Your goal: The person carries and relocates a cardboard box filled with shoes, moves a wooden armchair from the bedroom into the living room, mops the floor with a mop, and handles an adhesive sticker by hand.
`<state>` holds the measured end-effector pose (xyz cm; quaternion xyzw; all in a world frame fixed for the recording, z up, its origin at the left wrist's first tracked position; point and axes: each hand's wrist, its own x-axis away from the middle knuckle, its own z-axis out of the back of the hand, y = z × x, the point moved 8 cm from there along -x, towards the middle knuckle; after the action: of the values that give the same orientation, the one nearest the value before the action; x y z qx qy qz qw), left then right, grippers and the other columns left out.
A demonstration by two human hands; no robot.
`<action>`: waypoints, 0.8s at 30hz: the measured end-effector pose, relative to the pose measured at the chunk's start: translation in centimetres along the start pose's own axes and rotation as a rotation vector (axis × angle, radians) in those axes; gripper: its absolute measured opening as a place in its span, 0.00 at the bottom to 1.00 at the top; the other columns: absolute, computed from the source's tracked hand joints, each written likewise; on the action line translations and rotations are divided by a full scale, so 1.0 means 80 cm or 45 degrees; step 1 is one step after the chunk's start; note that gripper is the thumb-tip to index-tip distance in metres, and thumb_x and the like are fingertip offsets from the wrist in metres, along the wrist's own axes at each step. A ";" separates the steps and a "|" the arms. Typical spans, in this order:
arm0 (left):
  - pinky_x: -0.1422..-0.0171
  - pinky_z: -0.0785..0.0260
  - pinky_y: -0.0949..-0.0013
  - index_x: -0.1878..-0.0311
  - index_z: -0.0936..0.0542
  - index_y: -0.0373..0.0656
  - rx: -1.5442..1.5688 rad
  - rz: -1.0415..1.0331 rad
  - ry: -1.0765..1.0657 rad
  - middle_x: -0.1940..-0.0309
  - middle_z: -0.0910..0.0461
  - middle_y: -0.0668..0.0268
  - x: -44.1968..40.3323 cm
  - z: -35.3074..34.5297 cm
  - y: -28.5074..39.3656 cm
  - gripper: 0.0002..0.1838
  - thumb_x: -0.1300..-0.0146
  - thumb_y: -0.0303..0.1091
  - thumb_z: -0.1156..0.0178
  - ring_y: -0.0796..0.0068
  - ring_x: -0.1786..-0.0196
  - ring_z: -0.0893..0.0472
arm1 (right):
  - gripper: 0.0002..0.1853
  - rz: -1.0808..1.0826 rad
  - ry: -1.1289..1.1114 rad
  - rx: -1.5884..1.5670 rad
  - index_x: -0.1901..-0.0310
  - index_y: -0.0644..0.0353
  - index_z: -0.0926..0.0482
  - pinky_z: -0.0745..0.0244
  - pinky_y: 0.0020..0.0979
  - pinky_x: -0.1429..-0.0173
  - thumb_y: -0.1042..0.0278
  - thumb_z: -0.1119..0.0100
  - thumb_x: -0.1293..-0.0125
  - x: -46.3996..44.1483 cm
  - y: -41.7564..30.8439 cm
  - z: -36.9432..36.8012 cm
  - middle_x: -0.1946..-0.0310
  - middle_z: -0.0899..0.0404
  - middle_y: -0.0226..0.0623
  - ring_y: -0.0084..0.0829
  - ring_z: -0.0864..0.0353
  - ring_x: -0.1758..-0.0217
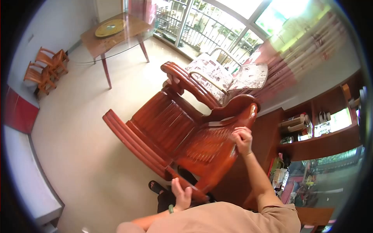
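Head cam, glossy wdn armchair (pixel 165 120), R fingers (pixel 243 133) curled

No text, label, brand, number or sign can be read. The print on the padded seat (pixel 210 70) at the far side is too coarse to make out as lettering. The centre of the yellow disc (pixel 110 28), far left, and the small items on the right shelves (pixel 320 141) are too small to read.

single head-worn view, facing forward and down, wide and tilted, wooden armchair (pixel 163 120) near below, window (pixel 211 25) far beyond
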<state>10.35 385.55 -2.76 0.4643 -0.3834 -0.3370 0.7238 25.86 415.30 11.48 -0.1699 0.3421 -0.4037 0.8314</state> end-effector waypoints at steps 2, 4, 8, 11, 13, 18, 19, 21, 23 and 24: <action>0.32 0.67 0.50 0.36 0.57 0.31 -0.001 0.083 -0.206 0.37 0.61 0.36 0.003 -0.038 0.003 0.44 0.41 0.57 0.54 0.40 0.33 0.60 | 0.07 0.001 -0.050 0.067 0.83 0.59 0.26 0.39 0.34 0.47 0.70 0.42 0.51 -0.008 0.029 0.012 0.79 0.22 0.31 0.30 0.23 0.63; 0.32 0.67 0.49 0.35 0.58 0.31 0.018 0.157 -0.265 0.37 0.63 0.35 -0.001 -0.046 0.009 0.46 0.41 0.59 0.54 0.38 0.33 0.62 | 0.07 0.013 -0.103 0.120 0.83 0.59 0.26 0.39 0.35 0.46 0.71 0.41 0.51 -0.012 0.039 0.018 0.79 0.23 0.31 0.29 0.23 0.63; 0.31 0.61 0.56 0.35 0.58 0.32 -0.012 0.086 -0.441 0.36 0.57 0.38 -0.019 -0.039 0.011 0.43 0.39 0.57 0.54 0.45 0.32 0.56 | 0.06 0.106 -0.033 0.097 0.83 0.59 0.25 0.38 0.35 0.47 0.71 0.40 0.52 -0.008 0.048 0.024 0.78 0.23 0.34 0.30 0.23 0.64; 0.40 0.40 0.67 0.37 0.46 0.36 0.388 0.269 -0.354 0.46 0.32 0.50 -0.012 0.015 -0.006 0.32 0.37 0.44 0.49 0.65 0.44 0.30 | 0.08 0.058 -0.041 0.074 0.82 0.61 0.26 0.38 0.34 0.47 0.69 0.40 0.51 -0.008 0.044 0.024 0.78 0.23 0.34 0.31 0.24 0.65; 0.47 0.34 0.70 0.40 0.39 0.37 0.208 0.276 -0.260 0.56 0.24 0.54 -0.003 0.064 -0.060 0.28 0.39 0.42 0.46 0.69 0.53 0.25 | 0.06 0.091 -0.090 0.126 0.81 0.61 0.24 0.38 0.32 0.49 0.71 0.42 0.51 -0.008 0.040 0.023 0.78 0.24 0.34 0.31 0.24 0.66; 0.60 0.29 0.73 0.56 0.25 0.37 0.223 0.649 0.029 0.65 0.23 0.64 0.123 0.229 -0.271 0.16 0.44 0.35 0.40 0.76 0.64 0.24 | 0.07 0.011 -0.359 0.549 0.80 0.57 0.21 0.35 0.35 0.50 0.64 0.42 0.51 -0.002 0.018 0.001 0.74 0.21 0.33 0.33 0.24 0.62; 0.64 0.29 0.74 0.58 0.26 0.38 0.215 0.782 0.085 0.69 0.23 0.66 0.162 0.267 -0.300 0.14 0.45 0.34 0.39 0.79 0.67 0.24 | 0.05 0.085 -0.294 0.567 0.79 0.55 0.21 0.33 0.36 0.54 0.65 0.42 0.52 -0.001 -0.031 0.003 0.74 0.21 0.32 0.33 0.24 0.61; 0.70 0.29 0.74 0.60 0.28 0.37 0.226 0.919 0.301 0.74 0.24 0.66 0.242 0.343 -0.365 0.11 0.44 0.30 0.42 0.78 0.74 0.25 | 0.03 0.198 -0.086 0.488 0.75 0.54 0.20 0.30 0.37 0.58 0.67 0.42 0.52 0.012 -0.117 -0.013 0.74 0.21 0.33 0.35 0.23 0.63; 0.72 0.29 0.74 0.60 0.29 0.36 0.089 1.033 0.304 0.73 0.24 0.64 0.305 0.407 -0.385 0.10 0.44 0.28 0.43 0.77 0.74 0.24 | 0.04 0.030 -0.075 0.292 0.72 0.54 0.20 0.28 0.37 0.60 0.69 0.42 0.52 0.036 -0.205 -0.056 0.73 0.20 0.35 0.39 0.23 0.66; 0.71 0.29 0.73 0.60 0.29 0.35 0.054 1.081 0.320 0.72 0.24 0.63 0.325 0.434 -0.375 0.11 0.44 0.28 0.43 0.76 0.73 0.24 | 0.06 0.057 -0.157 0.235 0.70 0.54 0.20 0.27 0.36 0.60 0.68 0.44 0.50 0.055 -0.243 -0.098 0.71 0.20 0.36 0.40 0.22 0.67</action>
<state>-11.31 339.00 -14.79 0.3179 -0.4559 0.0574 0.8294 11.46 399.80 14.92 -0.1096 0.2555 -0.4035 0.8717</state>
